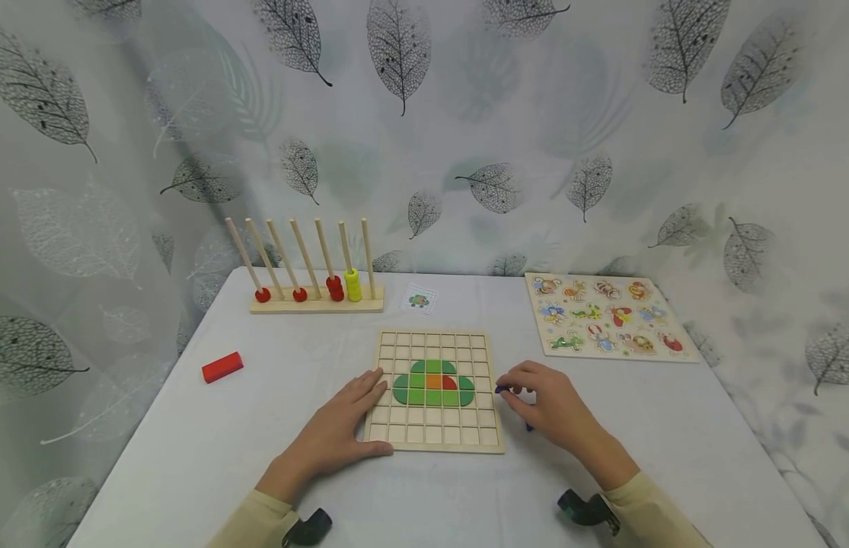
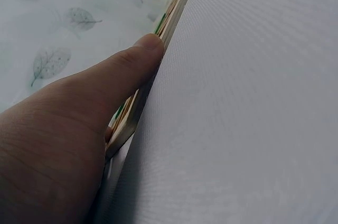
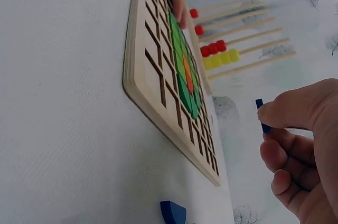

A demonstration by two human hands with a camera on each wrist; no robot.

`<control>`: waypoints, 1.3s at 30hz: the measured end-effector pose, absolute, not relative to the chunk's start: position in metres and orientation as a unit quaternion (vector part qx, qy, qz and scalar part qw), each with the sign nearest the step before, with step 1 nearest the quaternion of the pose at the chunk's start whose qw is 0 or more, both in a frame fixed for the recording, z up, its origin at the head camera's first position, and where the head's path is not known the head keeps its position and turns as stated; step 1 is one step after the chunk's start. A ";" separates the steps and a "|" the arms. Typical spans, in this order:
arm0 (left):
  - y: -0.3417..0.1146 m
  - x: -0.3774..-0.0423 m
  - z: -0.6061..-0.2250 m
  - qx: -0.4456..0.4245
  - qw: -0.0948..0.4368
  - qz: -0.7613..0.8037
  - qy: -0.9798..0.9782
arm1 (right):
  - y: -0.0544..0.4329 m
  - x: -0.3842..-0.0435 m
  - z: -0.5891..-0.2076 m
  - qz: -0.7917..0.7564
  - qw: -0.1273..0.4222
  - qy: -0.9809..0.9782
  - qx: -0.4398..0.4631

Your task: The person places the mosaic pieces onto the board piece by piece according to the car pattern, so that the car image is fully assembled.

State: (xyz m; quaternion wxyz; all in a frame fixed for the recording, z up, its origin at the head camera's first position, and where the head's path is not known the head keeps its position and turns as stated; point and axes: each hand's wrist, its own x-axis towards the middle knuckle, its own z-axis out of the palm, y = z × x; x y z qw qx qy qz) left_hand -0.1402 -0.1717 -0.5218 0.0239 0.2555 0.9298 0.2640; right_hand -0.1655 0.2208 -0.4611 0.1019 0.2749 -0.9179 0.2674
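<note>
A wooden grid board [image 1: 451, 435] lies in the middle of the white table. Green tiles [image 1: 416, 396] form a rounded shape in its cells, with an orange tile [image 1: 434, 382] and a red tile [image 1: 449, 383] among them. My left hand [image 1: 333, 432] rests at the board's left side, fingers along that edge and thumb across the near left corner. Just off the right edge, my right hand [image 1: 556, 405] pinches a small blue tile [image 3: 262, 115] between thumb and index finger. Another blue tile [image 3: 173, 212] with a curved side lies on the table beneath that hand.
Behind the board lies a small picture card [image 1: 419, 299]. A wooden peg stand [image 1: 317, 306] with red and yellow beads is at the back left. A red block [image 1: 222, 367] lies at the left, and an insect puzzle board [image 1: 605, 316] at the back right.
</note>
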 end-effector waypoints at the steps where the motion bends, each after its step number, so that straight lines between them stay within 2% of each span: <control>1: -0.172 -0.140 -0.522 0.256 0.024 0.265 0.929 | 0.219 -0.165 -0.461 0.270 0.100 -0.917 0.275; 15: -0.171 -0.140 -0.521 0.254 0.029 0.264 0.930 | 0.201 -0.166 -0.459 0.285 0.090 -0.911 0.286; 26: -0.171 -0.141 -0.521 0.255 0.029 0.264 0.930 | 0.183 -0.165 -0.459 0.302 0.050 -0.905 0.294; 39: -0.172 -0.141 -0.522 0.264 0.019 0.269 0.926 | 0.169 -0.161 -0.471 0.309 0.039 -0.900 0.304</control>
